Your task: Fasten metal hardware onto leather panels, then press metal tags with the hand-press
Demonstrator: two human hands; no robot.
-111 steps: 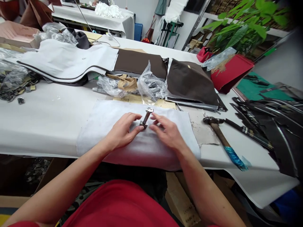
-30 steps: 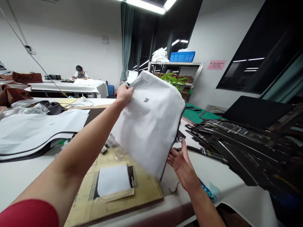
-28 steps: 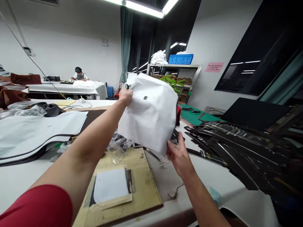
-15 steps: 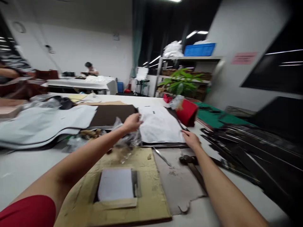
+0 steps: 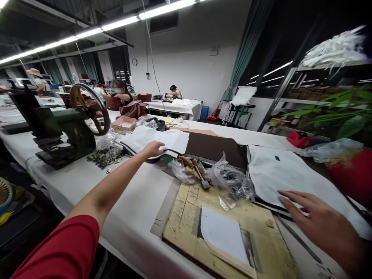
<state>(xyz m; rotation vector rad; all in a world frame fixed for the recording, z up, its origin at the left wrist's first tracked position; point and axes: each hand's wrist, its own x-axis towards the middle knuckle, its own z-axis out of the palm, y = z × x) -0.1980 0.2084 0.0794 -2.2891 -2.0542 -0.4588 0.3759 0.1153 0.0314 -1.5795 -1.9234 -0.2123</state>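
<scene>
My left hand [image 5: 154,149] lies over the front edge of a stack of white sheets with dark layers beneath [image 5: 174,139], its fingers stretched to the right; the undersides of the fingers are hidden. To the right, my right hand [image 5: 314,217] is open, fingers apart, over the near edge of another white sheet [image 5: 279,170] bearing a small dark tag. A dark brown panel [image 5: 215,149] lies between the two white pieces. Nearer me is a worn yellowish board [image 5: 186,209] with a white curved-edged piece [image 5: 222,232] on it. A thin metal tool [image 5: 300,238] rests by my right hand.
A green hand press with a large wheel [image 5: 90,108] stands at the left, beside a pile of small metal parts [image 5: 106,157]. Clear plastic bags [image 5: 232,180] and a metal-headed tool [image 5: 203,178] lie behind the board. A red item [image 5: 351,178] sits far right. Other people work beyond.
My view has swung left, bringing the press into sight. My left hand has left the right-hand white sheet and reached the left stack. My right hand has opened off the sheet's edge.
</scene>
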